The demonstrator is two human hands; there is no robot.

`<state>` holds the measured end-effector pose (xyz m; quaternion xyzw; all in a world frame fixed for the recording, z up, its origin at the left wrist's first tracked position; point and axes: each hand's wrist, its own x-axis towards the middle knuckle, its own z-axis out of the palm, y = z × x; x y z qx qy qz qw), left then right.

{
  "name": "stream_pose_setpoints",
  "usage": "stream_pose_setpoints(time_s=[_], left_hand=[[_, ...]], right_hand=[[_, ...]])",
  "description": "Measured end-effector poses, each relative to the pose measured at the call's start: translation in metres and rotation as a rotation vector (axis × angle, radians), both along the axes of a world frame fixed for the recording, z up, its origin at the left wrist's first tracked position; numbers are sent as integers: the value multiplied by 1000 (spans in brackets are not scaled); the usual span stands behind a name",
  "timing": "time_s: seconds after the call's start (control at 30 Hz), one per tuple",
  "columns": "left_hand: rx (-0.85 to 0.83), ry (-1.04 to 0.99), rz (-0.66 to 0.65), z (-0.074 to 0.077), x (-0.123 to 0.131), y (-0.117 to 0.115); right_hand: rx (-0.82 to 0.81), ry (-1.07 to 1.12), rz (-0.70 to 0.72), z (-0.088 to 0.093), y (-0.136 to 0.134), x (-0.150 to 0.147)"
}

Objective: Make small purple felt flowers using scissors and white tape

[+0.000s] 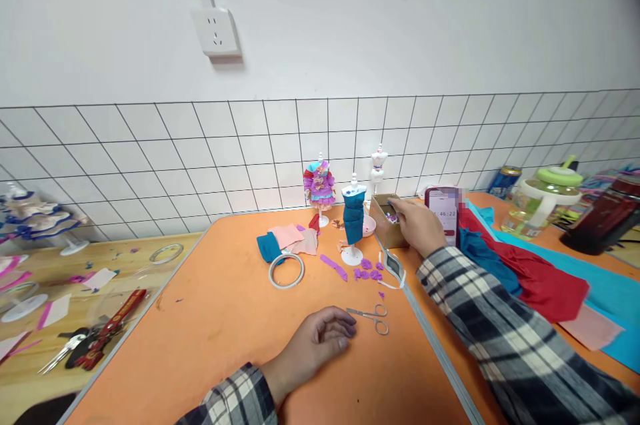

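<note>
My right hand (420,225) reaches to a small cardboard box (395,236), its fingers at the opening over small bits inside. Its fingertips are partly hidden. My left hand (320,338) rests on the orange table, loosely curved with nothing in it, just left of small scissors (375,315). Behind the scissors stands a mini dress form (354,215) wrapped in teal fabric. Purple fabric pieces (367,271) lie around its base. To its left are a roll of tape (286,271), pink fabric pieces (287,237) and a folded teal piece (269,248).
Behind stand a dress form in a purple ruffled dress (320,185) and a bare white one (378,168). To the right are a phone (444,215), a mask (394,268), red fabric (537,281), a glass jug (535,205) and a can (505,181). Keys (75,345) lie left.
</note>
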<state>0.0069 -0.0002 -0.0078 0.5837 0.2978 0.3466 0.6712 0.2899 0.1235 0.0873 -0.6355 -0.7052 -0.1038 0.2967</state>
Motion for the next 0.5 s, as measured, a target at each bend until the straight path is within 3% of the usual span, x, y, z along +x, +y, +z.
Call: stream_pose_setpoints(time_s=[0.03,0.1,0.23,0.37,0.5], left_hand=[[25,13,12,0,0,0],[120,78,67,0,-1,1],[321,248,262,6,-2,4],[453,377,392,13,-7,9],[720,611,483,15,-29,22]], right_hand=[[34,18,5,-1,-11,-9],[64,2,147,-8,-37,-32],[-145,-119,453,-42,-72,-77],[-281,-211,466,-78,-74,-94],[-340,-224,475,-87,-72,-91]])
